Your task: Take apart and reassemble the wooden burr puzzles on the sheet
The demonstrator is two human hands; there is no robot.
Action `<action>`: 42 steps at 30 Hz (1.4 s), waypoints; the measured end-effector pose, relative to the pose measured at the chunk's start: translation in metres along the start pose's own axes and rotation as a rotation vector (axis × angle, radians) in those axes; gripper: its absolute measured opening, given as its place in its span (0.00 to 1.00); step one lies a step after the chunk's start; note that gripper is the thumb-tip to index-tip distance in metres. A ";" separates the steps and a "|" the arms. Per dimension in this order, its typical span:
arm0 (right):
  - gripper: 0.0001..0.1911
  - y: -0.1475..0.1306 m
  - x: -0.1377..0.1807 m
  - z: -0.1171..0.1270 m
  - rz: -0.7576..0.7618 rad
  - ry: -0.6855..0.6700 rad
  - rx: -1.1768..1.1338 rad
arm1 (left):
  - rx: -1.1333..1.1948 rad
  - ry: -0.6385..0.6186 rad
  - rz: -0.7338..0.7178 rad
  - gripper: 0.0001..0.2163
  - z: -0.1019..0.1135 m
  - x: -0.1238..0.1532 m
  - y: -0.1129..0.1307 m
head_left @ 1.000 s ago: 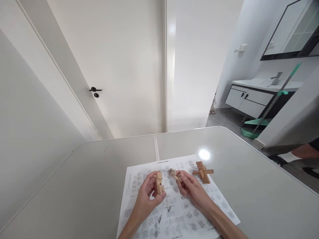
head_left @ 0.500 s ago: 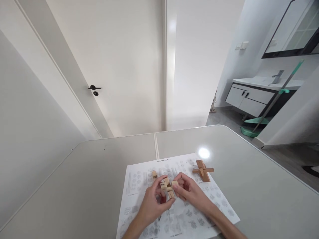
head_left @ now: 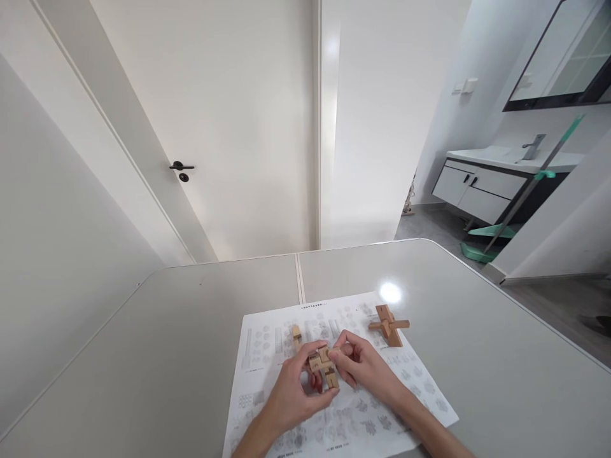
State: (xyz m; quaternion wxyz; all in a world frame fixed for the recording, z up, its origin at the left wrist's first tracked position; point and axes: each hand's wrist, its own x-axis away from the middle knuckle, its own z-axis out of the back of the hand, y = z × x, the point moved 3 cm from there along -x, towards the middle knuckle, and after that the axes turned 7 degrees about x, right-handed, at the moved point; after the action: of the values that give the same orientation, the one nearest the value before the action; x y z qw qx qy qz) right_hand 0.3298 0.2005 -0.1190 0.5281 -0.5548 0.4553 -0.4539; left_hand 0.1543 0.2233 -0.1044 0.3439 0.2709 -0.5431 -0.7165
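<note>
1. From here I see the left hand (head_left: 296, 388) clamped around the pale wooden blocks (head_left: 325, 362), thumb on the near end, over the middle of the printed sheet (head_left: 348, 429).
2. The right hand (head_left: 361, 364) is pinched at those blocks' right side; its fingers hide exactly what they grip.
3. A loose block (head_left: 296, 333) sits just beyond the left hand.
4. Far right, a brown wooden cross (head_left: 390, 334) rests at the sheet's edge on the table (head_left: 482, 331).

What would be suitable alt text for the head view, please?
A person's left hand and right hand hold notched wooden blocks over a printed sheet on a grey table. A brown wooden cross lies at the sheet's right edge.
</note>
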 end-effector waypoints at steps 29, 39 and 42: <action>0.10 -0.005 -0.001 -0.006 0.196 0.198 0.514 | 0.293 0.525 0.009 0.23 0.030 -0.007 -0.001; 0.11 0.001 -0.031 -0.046 0.373 0.124 1.047 | 0.355 0.607 -0.022 0.26 0.044 -0.011 -0.015; 0.12 -0.001 -0.029 -0.037 0.345 0.136 0.818 | 0.318 0.587 -0.029 0.26 0.043 -0.010 -0.012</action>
State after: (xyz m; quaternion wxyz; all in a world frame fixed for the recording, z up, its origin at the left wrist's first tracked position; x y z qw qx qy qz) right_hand 0.2879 0.2229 -0.1173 0.7408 -0.1851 0.3578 -0.5375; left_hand 0.1253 0.2593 -0.1048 0.4288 0.5239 -0.5218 -0.5190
